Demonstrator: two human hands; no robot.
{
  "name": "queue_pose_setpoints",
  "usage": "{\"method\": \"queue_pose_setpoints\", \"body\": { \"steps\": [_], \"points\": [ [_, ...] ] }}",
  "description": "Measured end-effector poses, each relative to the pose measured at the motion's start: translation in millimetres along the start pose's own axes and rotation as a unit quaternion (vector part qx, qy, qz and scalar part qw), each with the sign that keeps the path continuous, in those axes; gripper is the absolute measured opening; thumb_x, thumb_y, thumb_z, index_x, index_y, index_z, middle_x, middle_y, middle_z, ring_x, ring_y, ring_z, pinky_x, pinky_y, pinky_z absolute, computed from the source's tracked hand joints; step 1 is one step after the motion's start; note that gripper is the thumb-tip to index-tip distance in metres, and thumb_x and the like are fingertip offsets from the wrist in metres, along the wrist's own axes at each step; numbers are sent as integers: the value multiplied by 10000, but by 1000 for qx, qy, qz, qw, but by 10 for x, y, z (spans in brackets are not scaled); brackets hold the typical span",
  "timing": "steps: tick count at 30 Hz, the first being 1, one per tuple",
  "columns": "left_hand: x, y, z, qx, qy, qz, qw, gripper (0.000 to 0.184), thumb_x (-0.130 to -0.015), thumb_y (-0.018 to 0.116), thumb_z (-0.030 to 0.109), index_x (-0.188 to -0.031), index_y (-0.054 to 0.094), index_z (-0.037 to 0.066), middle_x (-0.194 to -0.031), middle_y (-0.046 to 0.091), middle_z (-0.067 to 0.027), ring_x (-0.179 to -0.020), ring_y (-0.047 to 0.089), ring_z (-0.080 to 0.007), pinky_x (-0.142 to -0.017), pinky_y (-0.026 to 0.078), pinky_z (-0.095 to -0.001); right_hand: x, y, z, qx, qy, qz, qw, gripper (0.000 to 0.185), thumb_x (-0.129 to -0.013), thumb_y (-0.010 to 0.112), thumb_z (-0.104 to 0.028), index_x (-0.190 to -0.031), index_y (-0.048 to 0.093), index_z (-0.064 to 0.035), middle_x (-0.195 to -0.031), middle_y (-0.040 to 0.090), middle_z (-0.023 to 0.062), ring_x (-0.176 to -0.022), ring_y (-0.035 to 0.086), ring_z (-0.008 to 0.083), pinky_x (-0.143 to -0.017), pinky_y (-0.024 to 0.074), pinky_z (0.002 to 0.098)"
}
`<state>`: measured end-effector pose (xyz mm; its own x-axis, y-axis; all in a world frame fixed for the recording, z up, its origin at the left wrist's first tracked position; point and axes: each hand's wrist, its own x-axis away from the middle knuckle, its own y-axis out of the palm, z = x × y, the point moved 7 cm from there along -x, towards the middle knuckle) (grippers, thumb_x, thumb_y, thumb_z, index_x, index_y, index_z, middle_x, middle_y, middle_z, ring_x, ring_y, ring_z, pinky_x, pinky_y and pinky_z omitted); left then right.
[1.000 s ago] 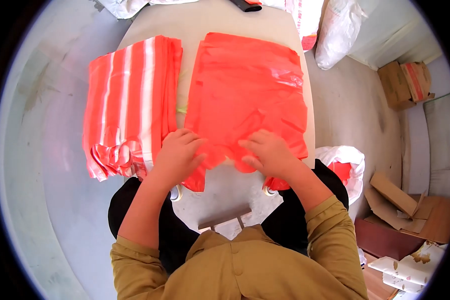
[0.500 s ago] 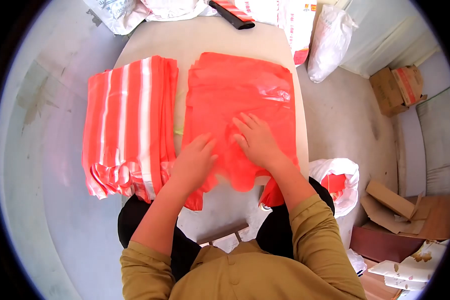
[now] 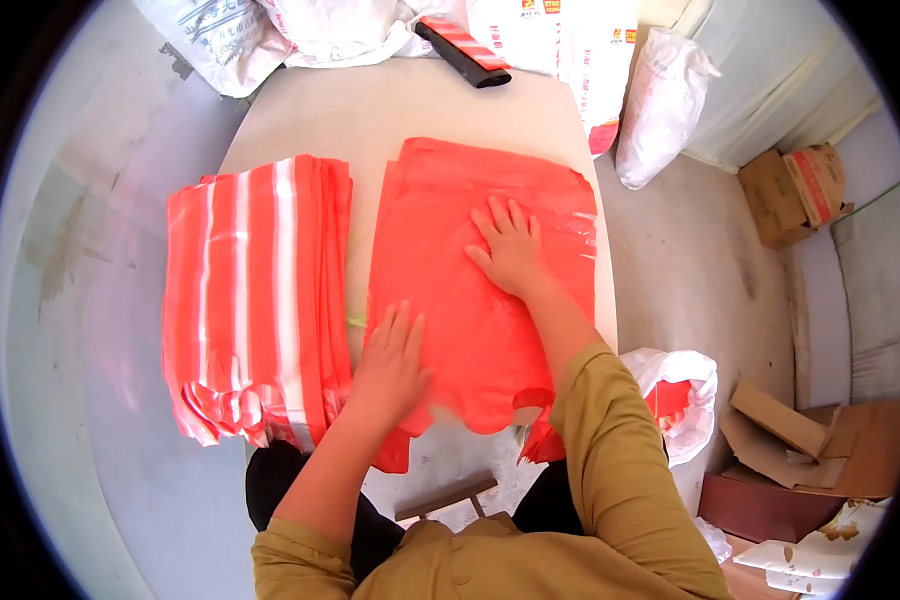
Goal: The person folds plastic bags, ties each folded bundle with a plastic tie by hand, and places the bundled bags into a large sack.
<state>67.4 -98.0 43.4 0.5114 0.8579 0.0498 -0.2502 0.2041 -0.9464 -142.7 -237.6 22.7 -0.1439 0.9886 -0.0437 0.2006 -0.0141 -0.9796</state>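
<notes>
"What's changed on your feed?"

"I see the right hand [image 3: 510,248] farther up the stack of red plastic bags [image 3: 440,270], which lies at centre frame on the table [image 3: 370,110]. Shiny creases [image 3: 585,232] now show out by its right edge. I'd judge the top layer is being pressed flatter there."

"And the hands?"

"The right is spread wide, palm down, gripping nothing. The left hand [image 3: 391,370] rests at the stack's lower left edge, fingers straight and nearly together, nothing gripped that I can see."

"Any writing?"

"I get blue characters on the white sack [image 3: 220,40], upper left, and red print on the tall printed sack [image 3: 595,90], top right of centre. Neither is legible to me, so I can't name a brand."
</notes>
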Motion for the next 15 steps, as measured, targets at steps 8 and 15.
{"method": "queue_pose_setpoints", "body": {
  "steps": [8, 15],
  "points": [
    [42, -40, -31, 1, -20, -9, 1000, 804, -887, 714, 312, -1517, 362, -42, -1622, 257, -249, -1510, 245, -398, -1212, 283, -465, -231, 11, -57, 20, -26, 47, 998, 713, -947, 551, -578, -1533, 430, -191, -1648, 273, 150, -1525, 203, 386, -1204, 162, 608],
    [-15, -207, 37, 7, -61, -30, 998, 741, -856, 747, 290, -1472, 452, 2, -1597, 296, -251, -1507, 242, -411, -1207, 260, -528, -417, -115, -330, 10, -48, 24, 999, 718, -954, 554, -559, -1553, 404, -192, -1656, 262, 146, -1545, 168, 368, -1225, 116, 600]
  ]
}}
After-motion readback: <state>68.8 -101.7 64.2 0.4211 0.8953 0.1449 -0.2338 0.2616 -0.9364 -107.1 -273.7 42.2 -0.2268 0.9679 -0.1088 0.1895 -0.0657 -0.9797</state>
